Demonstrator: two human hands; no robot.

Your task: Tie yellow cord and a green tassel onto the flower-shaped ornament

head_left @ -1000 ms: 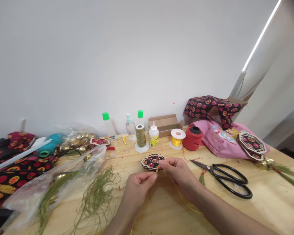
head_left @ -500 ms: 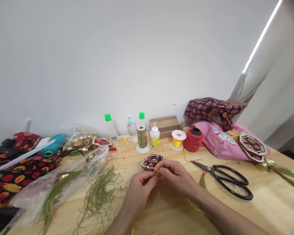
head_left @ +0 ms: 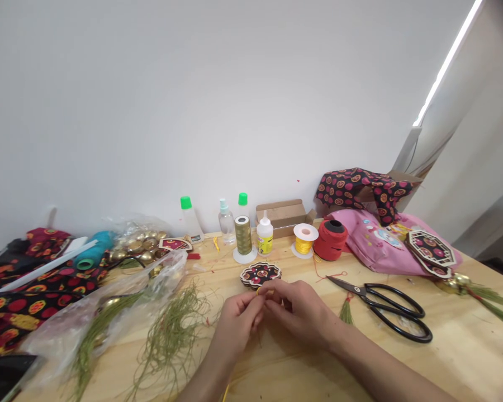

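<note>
Over the table's front middle, my left hand [head_left: 237, 319] pinches a thin yellow cord [head_left: 258, 290] between thumb and forefinger. My right hand [head_left: 305, 311] meets it from the right, its fingers closed on the same cord, with only a bit of yellow showing at the fingertips. A length of yellow cord [head_left: 226, 393] trails below my left wrist. Just beyond the fingertips lies a scalloped flower-patterned ornament [head_left: 260, 274] with a pale wooden edge. Loose green threads [head_left: 171, 335] lie left of my left hand, and a small green tassel [head_left: 346, 310] lies beyond my right wrist.
Black-handled scissors [head_left: 385, 307] lie at right, near a pink bag [head_left: 366, 243]. A yellow cord spool [head_left: 304, 245], red thread cone [head_left: 330, 240], olive thread spool [head_left: 243, 235] and glue bottle [head_left: 265, 234] stand at the back. Gold bells [head_left: 136, 245] and a plastic bag [head_left: 62, 329] are left.
My fingertips have shifted slightly left, and my right fingers have turned and curled over the cord. The stretch of yellow cord beneath my right forearm no longer shows.
</note>
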